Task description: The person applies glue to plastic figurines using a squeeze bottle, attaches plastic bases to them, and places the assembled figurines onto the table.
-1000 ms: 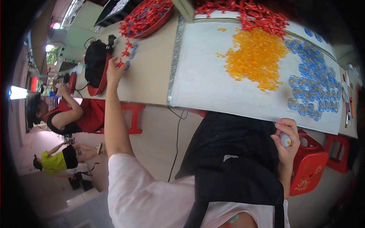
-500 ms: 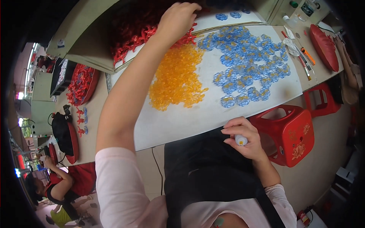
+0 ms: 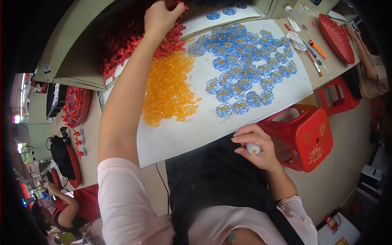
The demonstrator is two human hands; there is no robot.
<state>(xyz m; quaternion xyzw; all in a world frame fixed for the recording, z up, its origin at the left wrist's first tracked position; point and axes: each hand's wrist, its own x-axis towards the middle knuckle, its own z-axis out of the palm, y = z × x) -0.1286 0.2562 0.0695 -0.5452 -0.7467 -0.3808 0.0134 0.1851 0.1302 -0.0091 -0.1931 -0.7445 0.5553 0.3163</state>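
Observation:
My left hand [image 3: 159,20] reaches over a heap of red branching plastic pieces [image 3: 122,45] on the shelf at the back. Its fingertips run into the dark at the upper edge, so what they hold, if anything, is hidden. A bit of red shows beside the thumb. Close to my apron, in front of the table edge, my right hand [image 3: 261,147] is closed round a small whitish bottle [image 3: 253,149] with a yellowish tip. Between the hands lie a pile of clear orange beads [image 3: 167,90] and many clear blue flower-shaped pieces [image 3: 245,61] with yellow centres.
White sheeting [image 3: 175,141] covers the table. At right are an orange cutter [image 3: 317,49], brushes and a red tray [image 3: 335,38]. A red stool [image 3: 312,136] stands beside me. Another tray of red pieces [image 3: 77,104] is at left. Other people sit at both sides.
The whole view has shifted, so the table things sit further left. My left hand has gone deeper over the red heap. My right hand keeps its hold on the bottle.

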